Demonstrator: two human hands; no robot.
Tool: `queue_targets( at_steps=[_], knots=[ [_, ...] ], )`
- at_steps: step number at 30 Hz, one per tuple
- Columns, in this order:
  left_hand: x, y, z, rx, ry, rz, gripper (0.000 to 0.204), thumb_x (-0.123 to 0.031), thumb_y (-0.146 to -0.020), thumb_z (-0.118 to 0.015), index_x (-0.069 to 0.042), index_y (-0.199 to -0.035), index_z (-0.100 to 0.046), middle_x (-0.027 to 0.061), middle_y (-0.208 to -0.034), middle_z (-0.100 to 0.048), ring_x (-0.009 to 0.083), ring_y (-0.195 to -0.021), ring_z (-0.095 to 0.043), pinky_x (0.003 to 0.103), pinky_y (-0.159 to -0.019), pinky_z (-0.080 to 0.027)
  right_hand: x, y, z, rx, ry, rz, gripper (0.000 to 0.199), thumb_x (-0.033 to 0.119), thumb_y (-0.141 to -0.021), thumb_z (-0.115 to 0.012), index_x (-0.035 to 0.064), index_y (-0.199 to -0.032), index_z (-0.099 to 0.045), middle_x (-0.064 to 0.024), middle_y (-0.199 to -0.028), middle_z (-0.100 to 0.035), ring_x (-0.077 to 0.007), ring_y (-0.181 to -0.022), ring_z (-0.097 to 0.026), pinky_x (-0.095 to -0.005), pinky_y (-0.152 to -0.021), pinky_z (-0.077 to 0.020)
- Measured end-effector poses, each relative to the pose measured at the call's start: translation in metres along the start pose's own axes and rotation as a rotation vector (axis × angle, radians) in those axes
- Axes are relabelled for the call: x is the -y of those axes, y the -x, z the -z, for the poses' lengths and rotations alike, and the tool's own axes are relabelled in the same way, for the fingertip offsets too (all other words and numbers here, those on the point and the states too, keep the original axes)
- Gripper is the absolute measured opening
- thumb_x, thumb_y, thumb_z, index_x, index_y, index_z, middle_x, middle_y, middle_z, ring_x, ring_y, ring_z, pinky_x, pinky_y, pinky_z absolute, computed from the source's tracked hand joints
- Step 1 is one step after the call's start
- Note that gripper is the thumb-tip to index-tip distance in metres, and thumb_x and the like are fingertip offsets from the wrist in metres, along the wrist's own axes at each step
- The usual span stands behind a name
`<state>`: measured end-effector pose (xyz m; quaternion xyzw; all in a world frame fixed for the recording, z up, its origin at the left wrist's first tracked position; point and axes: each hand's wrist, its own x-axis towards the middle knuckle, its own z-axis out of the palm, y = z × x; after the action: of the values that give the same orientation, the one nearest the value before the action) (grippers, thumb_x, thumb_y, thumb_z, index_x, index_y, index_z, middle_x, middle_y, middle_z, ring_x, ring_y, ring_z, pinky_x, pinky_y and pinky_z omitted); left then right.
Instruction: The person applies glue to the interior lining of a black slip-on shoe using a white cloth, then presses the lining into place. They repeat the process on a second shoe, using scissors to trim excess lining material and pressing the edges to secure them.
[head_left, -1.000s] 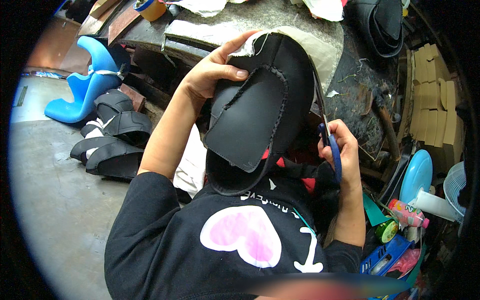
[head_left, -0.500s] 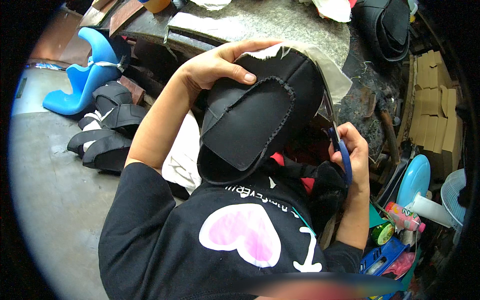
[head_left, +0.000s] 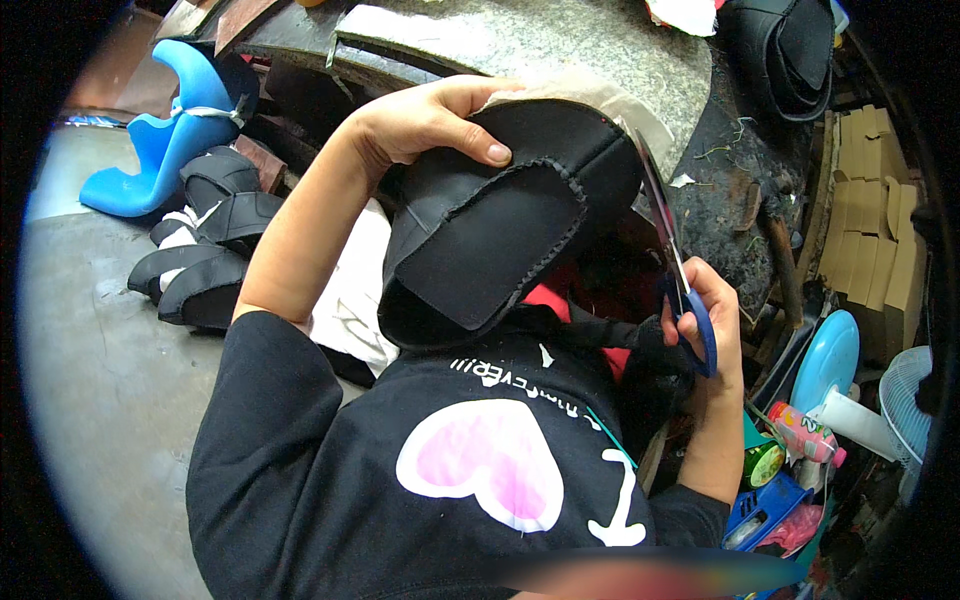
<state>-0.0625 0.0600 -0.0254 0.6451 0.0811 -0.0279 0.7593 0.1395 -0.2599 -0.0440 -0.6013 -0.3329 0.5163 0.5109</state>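
Observation:
My left hand (head_left: 430,125) is closed on the far left edge of a black shoe upper (head_left: 450,255), thumb on top and the other fingers mostly hidden behind it. A ragged stitched edge runs round the upper's opening. Pale lining cloth (head_left: 600,95) sticks out past its far rim. My right hand (head_left: 705,310) grips scissors (head_left: 660,205) by their blue handles, fingers through the loops. The blades point up along the upper's right edge, their tips at the pale cloth.
A bench with a grey speckled sheet (head_left: 540,40) lies beyond. Similar black uppers (head_left: 205,285) are piled left, near a blue curved plastic piece (head_left: 150,150). Another black upper (head_left: 780,55) sits far right. Cardboard boxes (head_left: 870,220), a fan (head_left: 905,400) and a pink bottle (head_left: 805,432) stand right.
The upper has shifted slightly left and toward me with my left hand. The pale cloth juts out less at the right, the scissor handles look wider apart, and a small white scrap shows on the bench.

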Motion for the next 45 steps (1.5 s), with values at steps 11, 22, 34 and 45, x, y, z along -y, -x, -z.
queue_targets(
  at_steps=[11,22,34,45],
  knots=[
    [-0.007,-0.007,0.003,0.114,-0.116,0.108,0.072,-0.008,-0.078,-0.078,0.0,-0.144,-0.049,0.0104,-0.126,-0.066,0.0158,-0.113,-0.061,0.027,-0.102,-0.046,0.018,0.003,0.017,-0.02,0.335,0.007,0.049,0.031,-0.067,-0.089,0.0023,-0.088,-0.055,0.0044,-0.07,-0.046,-0.0029,-0.063,-0.042,-0.0219,-0.055,-0.0302],
    [-0.013,-0.016,-0.001,0.232,-0.204,0.151,0.065,-0.007,-0.081,-0.074,0.0,-0.141,-0.051,0.0106,-0.12,-0.068,0.015,-0.105,-0.064,0.028,-0.095,-0.052,0.036,0.003,0.018,0.043,0.552,-0.015,0.054,0.037,-0.063,-0.081,0.0009,-0.091,-0.054,-0.0026,-0.07,-0.043,-0.0109,-0.063,-0.044,-0.027,-0.06,-0.0365],
    [-0.018,-0.025,-0.007,0.407,-0.313,0.129,0.071,-0.008,-0.081,-0.074,0.001,-0.145,-0.046,0.0122,-0.128,-0.065,0.017,-0.113,-0.061,0.029,-0.102,-0.046,0.039,-0.003,0.015,0.068,0.511,0.002,0.053,0.036,-0.065,-0.085,0.002,-0.091,-0.054,0.0017,-0.069,-0.047,-0.0069,-0.063,-0.044,-0.0253,-0.057,-0.0343],
    [-0.014,-0.031,-0.007,0.482,-0.242,0.181,0.054,-0.01,-0.084,-0.073,0.008,-0.132,-0.054,0.0123,-0.132,-0.059,0.0185,-0.12,-0.052,0.032,-0.108,-0.039,0.043,0.0,0.014,0.086,0.56,0.028,0.048,0.03,-0.065,-0.085,0.002,-0.091,-0.055,0.0014,-0.069,-0.048,-0.007,-0.063,-0.046,-0.0246,-0.057,-0.0366]
  ],
)
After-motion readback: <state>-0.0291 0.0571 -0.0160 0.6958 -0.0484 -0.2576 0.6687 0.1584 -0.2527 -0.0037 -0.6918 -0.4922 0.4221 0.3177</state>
